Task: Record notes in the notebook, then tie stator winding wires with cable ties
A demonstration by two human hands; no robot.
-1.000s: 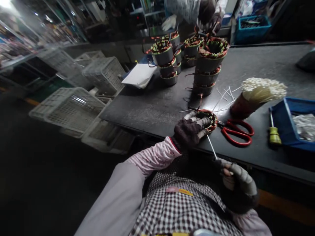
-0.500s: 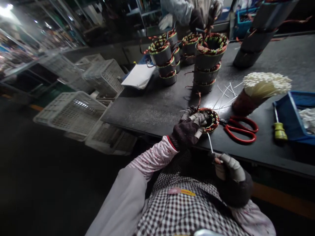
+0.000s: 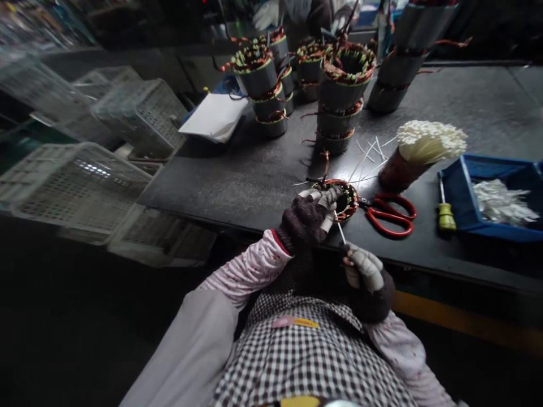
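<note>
Stator winding [image 3: 345, 199], a ring of copper coils with red and green binding, lies flat on the near edge of the dark tabletop [image 3: 254, 175], and the left hand [image 3: 307, 217], in a dark glove with taped fingertips, is closed over its near rim. A thin white strip [image 3: 340, 232] runs from the ring down toward the right hand [image 3: 367, 277], whose gloved grip is pinched shut on the strip's lower end just below the tabletop edge. Compared with a second ago, the right hand has come up and in toward the ring, so that less of the strip shows between the two hands; the left hand keeps its hold on the rim. The view has also shifted, so everything sits a little lower and further left than before. Red-handled scissors [image 3: 388, 212] lie just beside the ring on its right, and beyond them a cup of white strips [image 3: 424, 147] stands tilted. A small yellow-handled tool [image 3: 445, 215] lies beside a blue tray [image 3: 462, 192] holding white scraps. Stacks of finished stators [image 3: 339, 90] stand further back, where another person's gloved hands [image 3: 335, 14] work at the top edge. White plastic crates [image 3: 76, 181] sit on the floor to the left.
</note>
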